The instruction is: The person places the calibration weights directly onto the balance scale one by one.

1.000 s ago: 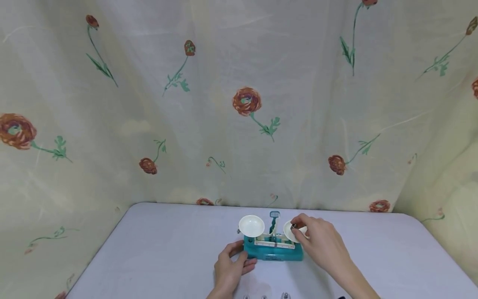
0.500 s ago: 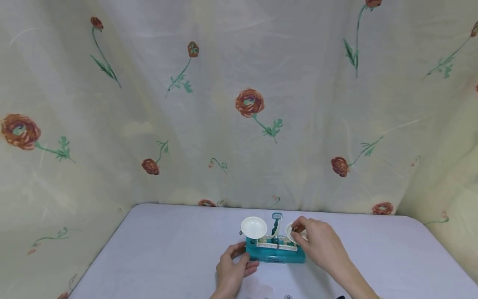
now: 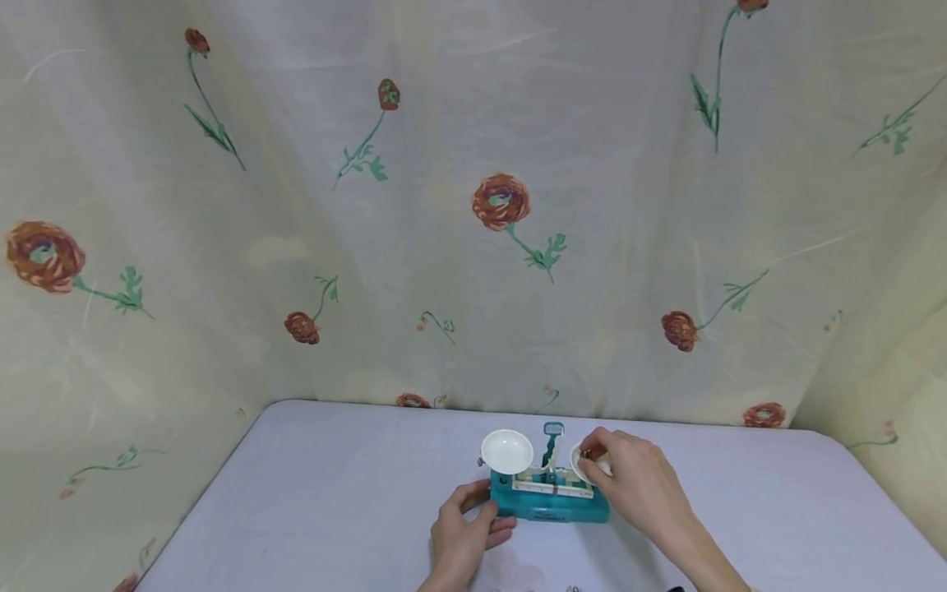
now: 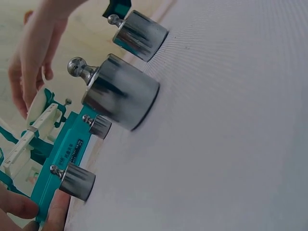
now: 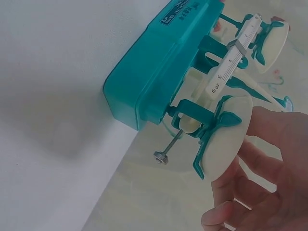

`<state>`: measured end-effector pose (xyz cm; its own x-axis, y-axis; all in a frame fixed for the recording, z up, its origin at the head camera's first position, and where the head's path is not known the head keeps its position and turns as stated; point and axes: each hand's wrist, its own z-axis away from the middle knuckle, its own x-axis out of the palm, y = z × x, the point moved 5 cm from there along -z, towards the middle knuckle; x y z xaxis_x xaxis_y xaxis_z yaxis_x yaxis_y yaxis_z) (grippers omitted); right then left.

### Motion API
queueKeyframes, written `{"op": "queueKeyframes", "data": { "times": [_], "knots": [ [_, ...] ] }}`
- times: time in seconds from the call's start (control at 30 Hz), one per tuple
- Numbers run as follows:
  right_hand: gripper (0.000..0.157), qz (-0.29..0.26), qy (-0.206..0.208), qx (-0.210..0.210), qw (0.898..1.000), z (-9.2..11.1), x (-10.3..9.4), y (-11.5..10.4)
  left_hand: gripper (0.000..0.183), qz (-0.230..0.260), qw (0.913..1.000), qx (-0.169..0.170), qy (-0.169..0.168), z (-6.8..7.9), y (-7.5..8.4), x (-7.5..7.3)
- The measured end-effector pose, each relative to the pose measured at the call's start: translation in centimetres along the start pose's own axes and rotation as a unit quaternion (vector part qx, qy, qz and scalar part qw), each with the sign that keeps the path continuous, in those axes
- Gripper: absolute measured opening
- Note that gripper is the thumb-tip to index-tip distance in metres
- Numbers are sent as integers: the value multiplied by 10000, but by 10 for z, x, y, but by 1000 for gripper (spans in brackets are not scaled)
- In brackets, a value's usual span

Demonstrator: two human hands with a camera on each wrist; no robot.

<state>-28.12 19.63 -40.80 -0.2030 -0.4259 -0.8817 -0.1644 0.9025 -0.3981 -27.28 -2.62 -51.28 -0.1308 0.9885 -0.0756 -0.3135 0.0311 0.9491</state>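
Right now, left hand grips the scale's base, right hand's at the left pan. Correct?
Wrong pan: the right hand is at the right pan, as the head view shows. The left hand does grip the scale's base.

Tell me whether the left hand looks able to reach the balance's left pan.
Probably yes: the left hand grips the left end of the teal base, close to the left pan, whose top shows uncovered in the head view. It would likely have to let go of the base first.
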Motion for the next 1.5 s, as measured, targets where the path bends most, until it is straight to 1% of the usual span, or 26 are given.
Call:
{"op": "queueKeyframes", "data": {
  "times": [0.23, 0.4, 0.6, 0.8, 0.9, 1.0, 1.1, 1.2, 1.5],
  "knots": [
    [12, -33, 156, -89, 9998, -1, 2, 0, 40, -8, 10000, -11, -41, -1, -2, 0],
    [13, 14, 231, -101, 9997, 0, 1, 0, 40, 127, 9998, 18, -118, -1, 0, -1],
    [14, 46, 233, -120, 9996, -1, 0, -1, 40, 171, 9997, -7, -183, -2, -1, -2],
    [16, 69, 183, -63, 9998, -1, -1, -1, 40, 146, 9997, -60, -176, -2, -2, -1],
    [21, 131, 219, -67, 9997, 1, -2, -1, 40, 114, 9998, -60, -181, -1, -2, -2],
    [33, 259, 227, -41, 9994, 4, -4, -2, 40, 115, 9997, -64, -186, -1, -3, -1],
    [46, 331, 165, 17, 9993, 8, -7, -4, 39, 140, 9997, -70, -176, -1, -3, -1],
    [52, 205, 30, 32, 9998, 13, -10, -7, 39, 140, 9997, -57, -183, -2, -3, -1],
    [57, -258, -618, 98, 9977, 24, -16, -18, 39, 72, 9999, -38, -107, -2, -3, -2]
  ]
}}
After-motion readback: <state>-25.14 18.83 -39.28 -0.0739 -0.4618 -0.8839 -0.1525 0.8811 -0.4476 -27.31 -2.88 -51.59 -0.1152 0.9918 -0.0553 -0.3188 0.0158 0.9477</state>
